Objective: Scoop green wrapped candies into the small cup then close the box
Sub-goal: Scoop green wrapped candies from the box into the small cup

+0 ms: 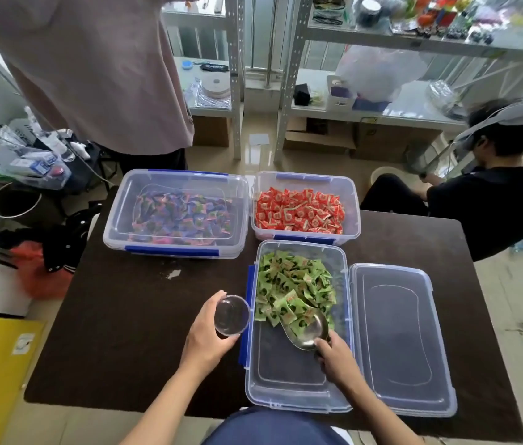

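Observation:
A clear plastic box (298,396) with blue clips stands open in front of me on the dark table. Green wrapped candies (292,284) are heaped in its far half; the near half is bare. My right hand (338,358) grips the handle of a metal scoop (309,329), whose bowl is pushed into the near edge of the heap with a few candies on it. My left hand (208,332) holds a small clear cup (231,314), empty and upright, just left of the box's rim. The box's clear lid (404,342) lies flat to the right.
At the back of the table stand a box of purple wrapped candies (176,213) and a box of red wrapped candies (305,208). One person stands behind the table at the left (93,75); another sits at the right (484,200). Metal shelves fill the background.

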The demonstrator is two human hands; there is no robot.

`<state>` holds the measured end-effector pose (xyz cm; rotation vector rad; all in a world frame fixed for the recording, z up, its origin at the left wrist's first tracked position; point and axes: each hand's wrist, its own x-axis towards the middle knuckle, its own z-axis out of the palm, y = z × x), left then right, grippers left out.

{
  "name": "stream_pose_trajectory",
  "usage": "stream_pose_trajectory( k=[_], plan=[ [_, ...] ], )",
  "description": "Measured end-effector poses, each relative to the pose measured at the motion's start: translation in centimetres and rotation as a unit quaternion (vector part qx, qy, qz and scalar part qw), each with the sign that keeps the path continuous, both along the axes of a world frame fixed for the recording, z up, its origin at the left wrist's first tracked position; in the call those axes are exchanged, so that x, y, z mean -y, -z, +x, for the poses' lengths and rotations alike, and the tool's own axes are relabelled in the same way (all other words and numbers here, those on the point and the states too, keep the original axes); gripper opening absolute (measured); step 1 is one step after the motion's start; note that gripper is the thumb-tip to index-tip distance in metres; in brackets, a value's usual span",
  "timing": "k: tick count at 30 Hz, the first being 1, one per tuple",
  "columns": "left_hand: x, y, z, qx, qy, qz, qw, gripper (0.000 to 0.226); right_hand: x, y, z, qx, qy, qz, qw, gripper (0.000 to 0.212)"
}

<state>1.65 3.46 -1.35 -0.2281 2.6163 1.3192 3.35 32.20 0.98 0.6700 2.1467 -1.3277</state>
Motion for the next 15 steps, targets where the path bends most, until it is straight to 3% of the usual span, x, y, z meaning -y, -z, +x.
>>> stream_pose_trajectory(
  k=[4, 9, 15],
  plan=[
    [-1.1, -0.7, 0.5, -0.046, 0.018, -0.025, 0.998, 0.095, -1.1, -4.2, 0.1, -0.01, -0.044, -0.03, 0.999, 0.008],
    [-1.5, -1.2, 0.5, -0.065, 0.036, -0.053, 0.996, 0.098, 0.5, -9.0, -1.6, -0.044, -0.203, 0.038, 0.977, 0.01],
    [-1.2, -1.0, 0.7, -0.074, 0.051, -0.059, 0.994, 0.091, 5.8, -12.4, -2.4, -0.095, -0.388, 0.295, 0.868, 0.032]
  ],
)
